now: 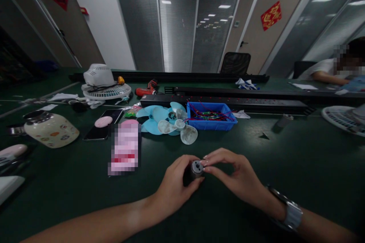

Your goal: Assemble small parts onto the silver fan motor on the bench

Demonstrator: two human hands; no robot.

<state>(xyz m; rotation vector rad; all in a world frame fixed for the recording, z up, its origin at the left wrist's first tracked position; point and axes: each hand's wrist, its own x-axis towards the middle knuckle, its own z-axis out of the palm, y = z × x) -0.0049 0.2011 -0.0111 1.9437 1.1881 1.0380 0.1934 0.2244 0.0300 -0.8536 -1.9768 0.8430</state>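
- Far left edge of the table: cream jar lying on its side, metal lid end pointing left.
- Behind it, toward the far left corner: white fan housing sitting on a round white fan grille.
- Right of the jar: black phone flat on the table, pink oval pad lying on top of it.
- Table centre, far side: red cordless screwdriver lying flat. Nearer, blue fan blade with a clear fan blade overlapping its right side.
- Left hand, near edge at centre: fingers curled round a small grey motor, holding it just off or on the table, can't tell which. Shaft end faces the camera.
- Right hand: fingertips pinched on the right side and top rim of the same motor, palm down. Metal watch on that wrist.
- Just beyond the hands, right of the blades: blue bin with red wires and small parts inside. Long black power strip runs behind it.
- Right of centre: small grey cylinder lying alone on the table.
- Far right edge: second white fan grille, partly cut off. Another person in a white top sits at the far right corner.
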